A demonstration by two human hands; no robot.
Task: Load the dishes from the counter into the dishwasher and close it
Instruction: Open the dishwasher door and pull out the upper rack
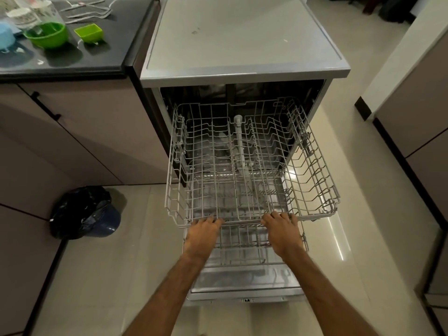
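White wire upper dishwasher rack (252, 166) pulled out, empty; left hand (202, 235) and right hand (282, 232) clench its front rim; open floor (101, 275) either side.

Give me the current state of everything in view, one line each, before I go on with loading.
Dishwasher door: open, folded down flat.
Upper rack: pulled out, empty.
Lower rack: out over the door, looks empty.
Left hand: gripping the upper rack's front rail.
Right hand: gripping the same rail.
Green bowl: upright on the counter, not loaded.
Green square dish: upright on the counter.
Forks: lying loose on the counter.
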